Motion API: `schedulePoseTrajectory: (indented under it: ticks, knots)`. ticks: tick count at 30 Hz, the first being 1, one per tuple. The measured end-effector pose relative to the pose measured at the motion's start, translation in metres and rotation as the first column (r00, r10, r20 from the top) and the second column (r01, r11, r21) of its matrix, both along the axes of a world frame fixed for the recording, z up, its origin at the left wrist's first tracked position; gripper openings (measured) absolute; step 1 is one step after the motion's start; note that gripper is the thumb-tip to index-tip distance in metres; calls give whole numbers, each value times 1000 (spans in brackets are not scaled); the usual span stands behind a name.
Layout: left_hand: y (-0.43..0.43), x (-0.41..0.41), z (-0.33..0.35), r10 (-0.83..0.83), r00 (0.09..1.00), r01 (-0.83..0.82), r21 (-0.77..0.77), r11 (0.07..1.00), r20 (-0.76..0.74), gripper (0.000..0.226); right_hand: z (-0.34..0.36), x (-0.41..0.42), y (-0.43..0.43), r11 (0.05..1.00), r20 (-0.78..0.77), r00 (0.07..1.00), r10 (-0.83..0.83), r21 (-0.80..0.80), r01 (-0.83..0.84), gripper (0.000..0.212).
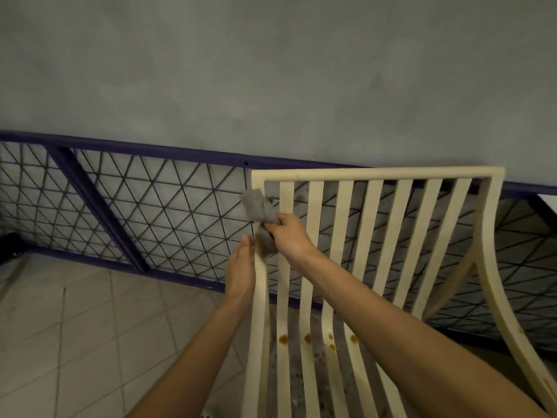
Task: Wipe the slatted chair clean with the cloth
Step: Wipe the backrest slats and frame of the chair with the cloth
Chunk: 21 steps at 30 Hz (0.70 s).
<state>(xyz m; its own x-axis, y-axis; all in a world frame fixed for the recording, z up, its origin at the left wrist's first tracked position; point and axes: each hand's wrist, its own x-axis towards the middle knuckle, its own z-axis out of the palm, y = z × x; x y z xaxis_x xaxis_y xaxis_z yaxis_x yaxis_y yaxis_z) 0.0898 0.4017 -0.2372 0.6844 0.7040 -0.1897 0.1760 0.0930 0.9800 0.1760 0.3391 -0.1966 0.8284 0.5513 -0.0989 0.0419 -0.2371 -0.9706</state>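
Note:
A cream slatted chair [373,224] fills the right half of the view, its back rising toward a railing. Brown stains dot the slats low down near the seat. My right hand [291,236] grips a crumpled grey cloth [259,211] against the chair's leftmost upright, near the top corner. The cloth's lower part looks soiled brown. My left hand [241,270] lies flat with straight fingers against the outer side of that same upright, just below the cloth.
A dark blue railing [126,206] with diagonal wire mesh runs behind the chair from left to right. Beyond it is a grey wall [271,70]. Pale floor tiles [90,327] spread at lower left. A dark object sits at the far left edge.

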Motion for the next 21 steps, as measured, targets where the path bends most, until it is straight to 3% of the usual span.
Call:
schedulePoseTrajectory:
  ticks: [4, 7, 9, 12, 13, 16, 18, 21]
  knots:
    - [27, 30, 39, -77, 995, 70, 112, 991, 56, 29, 50, 15, -17, 983, 261, 964, -38, 186, -12, 31]
    - [40, 57, 70, -68, 993, 40, 270, 962, 95, 30, 90, 42, -21, 975, 566, 814, -131, 224, 1, 44]
    - [43, 73, 91, -42, 991, -4, 349, 937, 126, 28, 97, 62, -17, 999, 699, 714, -42, 45, 15, 45]
    - [47, 99, 109, -64, 997, 37, 417, 908, 53, 25, 86, 74, -6, 914, 626, 732, 267, -406, 13, 18]
    - [50, 108, 109, -95, 995, 77, 439, 895, 20, 28, 83, 78, -1, 902, 585, 769, 257, -430, 25, 26]
    - [59, 126, 111, -86, 992, 120, 465, 877, -93, 36, 85, 97, 10, 965, 412, 911, 18, -246, 92, 46]
    - [58, 130, 120, -86, 984, 152, 480, 864, -156, 31, 84, 108, 16, 896, 505, 862, 33, -398, 198, 43]
    - [60, 143, 126, -78, 986, 137, 455, 880, -146, 39, 77, 106, 23, 694, 693, 659, 292, -628, 352, 33]
